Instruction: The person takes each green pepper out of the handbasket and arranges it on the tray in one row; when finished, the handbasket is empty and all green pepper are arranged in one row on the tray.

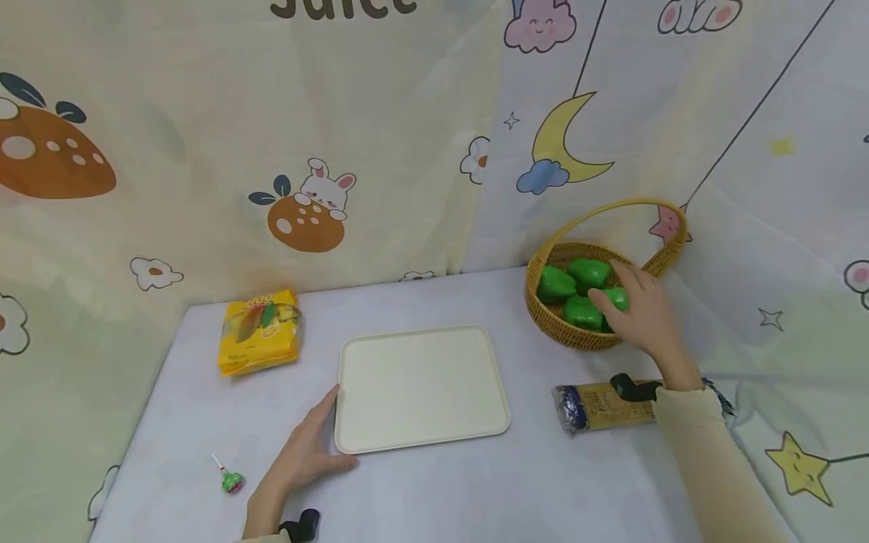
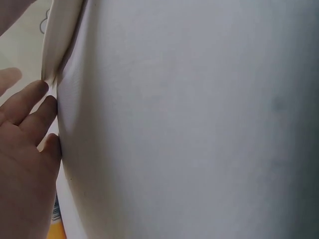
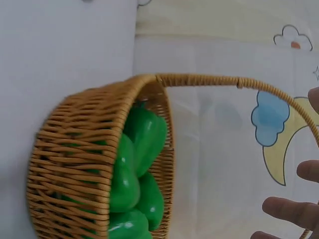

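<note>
My right hand (image 1: 641,309) reaches over the wicker basket (image 1: 577,334), with thumb and fingers spread above the green bell peppers (image 1: 555,285) inside. One pepper (image 1: 616,299) shows between thumb and fingers in the head view. In the right wrist view the fingers (image 3: 291,211) are extended and apart from the peppers, near the basket handle (image 3: 209,79). My left hand (image 1: 302,449) lies at the left edge of a cream tray (image 1: 422,388), fingers straight along the rim and thumb near its front corner. No item lies on the tray.
A yellow snack packet (image 1: 260,333) stands at the back left of the white table (image 1: 448,498). A lollipop (image 1: 231,480) lies at the front left. Below the basket is a long packet with a blue end (image 1: 597,406), partly under my right wrist. A printed cloth (image 1: 407,136) hangs behind.
</note>
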The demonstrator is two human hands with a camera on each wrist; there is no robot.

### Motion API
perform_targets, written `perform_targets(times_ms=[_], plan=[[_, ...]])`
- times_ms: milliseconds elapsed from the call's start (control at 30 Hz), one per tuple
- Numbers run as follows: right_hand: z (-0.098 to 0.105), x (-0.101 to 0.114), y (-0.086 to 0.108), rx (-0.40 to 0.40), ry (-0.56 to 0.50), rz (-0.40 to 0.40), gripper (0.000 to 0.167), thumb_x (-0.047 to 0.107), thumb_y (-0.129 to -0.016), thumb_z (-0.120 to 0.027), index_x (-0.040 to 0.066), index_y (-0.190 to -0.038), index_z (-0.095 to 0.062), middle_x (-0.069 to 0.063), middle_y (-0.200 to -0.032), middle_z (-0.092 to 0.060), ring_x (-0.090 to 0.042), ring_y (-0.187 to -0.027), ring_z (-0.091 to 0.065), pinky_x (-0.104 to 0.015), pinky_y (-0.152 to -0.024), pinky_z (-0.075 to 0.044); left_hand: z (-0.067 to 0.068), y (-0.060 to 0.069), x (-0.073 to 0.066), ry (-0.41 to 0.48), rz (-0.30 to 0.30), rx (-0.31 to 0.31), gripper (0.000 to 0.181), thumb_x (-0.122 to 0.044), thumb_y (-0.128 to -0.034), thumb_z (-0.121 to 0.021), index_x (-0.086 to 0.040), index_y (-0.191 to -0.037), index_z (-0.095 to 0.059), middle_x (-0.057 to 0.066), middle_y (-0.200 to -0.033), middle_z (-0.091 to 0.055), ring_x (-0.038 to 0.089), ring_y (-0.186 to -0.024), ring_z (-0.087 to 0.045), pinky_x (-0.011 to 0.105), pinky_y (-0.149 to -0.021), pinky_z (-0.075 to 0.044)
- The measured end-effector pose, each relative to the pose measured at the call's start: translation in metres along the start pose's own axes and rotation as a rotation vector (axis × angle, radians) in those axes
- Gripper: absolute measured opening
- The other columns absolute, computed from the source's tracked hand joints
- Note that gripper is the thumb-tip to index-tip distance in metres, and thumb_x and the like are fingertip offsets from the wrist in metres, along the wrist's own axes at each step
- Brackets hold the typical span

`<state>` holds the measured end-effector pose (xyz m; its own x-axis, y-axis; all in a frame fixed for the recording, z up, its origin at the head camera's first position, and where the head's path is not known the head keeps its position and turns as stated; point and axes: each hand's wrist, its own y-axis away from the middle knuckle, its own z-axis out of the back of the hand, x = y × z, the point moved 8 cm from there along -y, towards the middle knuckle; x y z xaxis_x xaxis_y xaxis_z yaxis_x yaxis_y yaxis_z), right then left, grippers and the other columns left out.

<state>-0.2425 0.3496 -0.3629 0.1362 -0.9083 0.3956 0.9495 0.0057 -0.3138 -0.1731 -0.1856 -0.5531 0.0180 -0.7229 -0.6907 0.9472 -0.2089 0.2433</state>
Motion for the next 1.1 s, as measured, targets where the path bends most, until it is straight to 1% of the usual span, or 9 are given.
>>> perform_targets(times_ms=[133, 267, 500, 600, 733, 833, 933, 1000, 1100], plan=[[-0.001, -0.008, -0.023, 0.073, -0.017, -0.055, 0.078, 0.052, -0.099, -0.05, 0.004, -0.157, -0.03, -0.035, -0.156, -0.034, -0.06, -0.14, -0.03, -0.076, -0.113, -0.024, 0.001, 0.001, 0.001, 0.024, 0.013, 0.006, 0.13, -0.039, -0.0601, -0.096, -0.024, -0.162, -0.017, 0.01, -0.169, -0.024, 0.042, -0.154, -0.024, 0.064, -0.124, -0.026], [-0.008, -0.017, -0.04, 0.14, -0.007, -0.109, 0.082, 0.061, -0.099, -0.044, 0.01, -0.16, -0.023, -0.034, -0.159, -0.028, -0.059, -0.143, -0.026, -0.077, -0.114, -0.021, 0.003, -0.001, 0.001, 0.033, 0.013, 0.0, 0.129, -0.038, -0.0601, -0.096, -0.025, -0.162, -0.018, 0.01, -0.168, -0.025, 0.042, -0.154, -0.024, 0.064, -0.124, -0.026], [-0.03, -0.031, -0.056, 0.19, -0.034, -0.126, 0.083, 0.062, -0.1, -0.041, 0.007, -0.16, -0.023, -0.033, -0.16, -0.028, -0.057, -0.145, -0.025, -0.076, -0.115, -0.022, 0.001, -0.001, 0.006, 0.026, 0.024, 0.009, 0.13, -0.042, -0.0595, -0.096, -0.024, -0.162, -0.018, 0.011, -0.168, -0.025, 0.042, -0.154, -0.024, 0.063, -0.124, -0.027], [-0.035, -0.035, -0.06, 0.195, -0.083, -0.122, 0.081, 0.059, -0.1, -0.044, 0.007, -0.159, -0.026, -0.03, -0.161, -0.029, -0.054, -0.147, -0.025, -0.073, -0.118, -0.022, -0.001, -0.001, 0.006, 0.027, 0.016, 0.011, 0.129, -0.043, -0.0606, -0.095, -0.024, -0.162, -0.018, 0.011, -0.168, -0.025, 0.042, -0.154, -0.024, 0.063, -0.124, -0.026], [-0.042, -0.039, -0.067, 0.213, -0.184, -0.137, 0.081, 0.059, -0.099, -0.048, 0.007, -0.158, -0.028, -0.025, -0.163, -0.031, -0.049, -0.15, -0.026, -0.068, -0.122, -0.022, 0.0, 0.0, 0.006, 0.029, 0.013, 0.014, 0.128, -0.046, -0.0613, -0.094, -0.025, -0.162, -0.018, 0.01, -0.169, -0.024, 0.041, -0.155, -0.023, 0.064, -0.124, -0.026], [-0.046, -0.044, -0.071, 0.243, -0.271, -0.181, 0.083, 0.06, -0.095, -0.056, 0.014, -0.159, -0.03, -0.018, -0.164, -0.031, -0.046, -0.15, -0.028, -0.068, -0.12, -0.025, 0.0, 0.0, 0.006, 0.034, 0.016, 0.015, 0.129, -0.047, -0.0611, -0.094, -0.025, -0.162, -0.017, 0.01, -0.169, -0.024, 0.041, -0.155, -0.022, 0.064, -0.124, -0.026], [-0.053, -0.046, -0.075, 0.277, -0.352, -0.207, 0.081, 0.057, -0.092, -0.064, 0.021, -0.158, -0.033, -0.013, -0.164, -0.033, -0.043, -0.149, -0.03, -0.067, -0.118, -0.029, 0.0, 0.0, 0.006, 0.039, 0.021, 0.015, 0.129, -0.047, -0.0611, -0.094, -0.026, -0.162, -0.017, 0.01, -0.169, -0.023, 0.041, -0.155, -0.022, 0.064, -0.124, -0.025], [-0.058, -0.048, -0.078, 0.299, -0.396, -0.226, 0.08, 0.053, -0.091, -0.068, 0.022, -0.157, -0.035, -0.011, -0.164, -0.035, -0.041, -0.148, -0.032, -0.066, -0.118, -0.032, 0.0, 0.0, 0.006, 0.038, 0.026, 0.015, 0.129, -0.048, -0.0611, -0.094, -0.026, -0.162, -0.017, 0.01, -0.169, -0.023, 0.041, -0.155, -0.021, 0.064, -0.124, -0.025], [-0.066, -0.052, -0.082, 0.333, -0.429, -0.261, 0.081, 0.054, -0.09, -0.069, 0.022, -0.156, -0.037, -0.011, -0.164, -0.035, -0.041, -0.148, -0.032, -0.064, -0.118, -0.033, -0.001, 0.0, 0.007, 0.037, 0.038, 0.015, 0.129, -0.049, -0.0602, -0.094, -0.027, -0.162, -0.017, 0.01, -0.169, -0.023, 0.041, -0.155, -0.021, 0.064, -0.124, -0.025]])
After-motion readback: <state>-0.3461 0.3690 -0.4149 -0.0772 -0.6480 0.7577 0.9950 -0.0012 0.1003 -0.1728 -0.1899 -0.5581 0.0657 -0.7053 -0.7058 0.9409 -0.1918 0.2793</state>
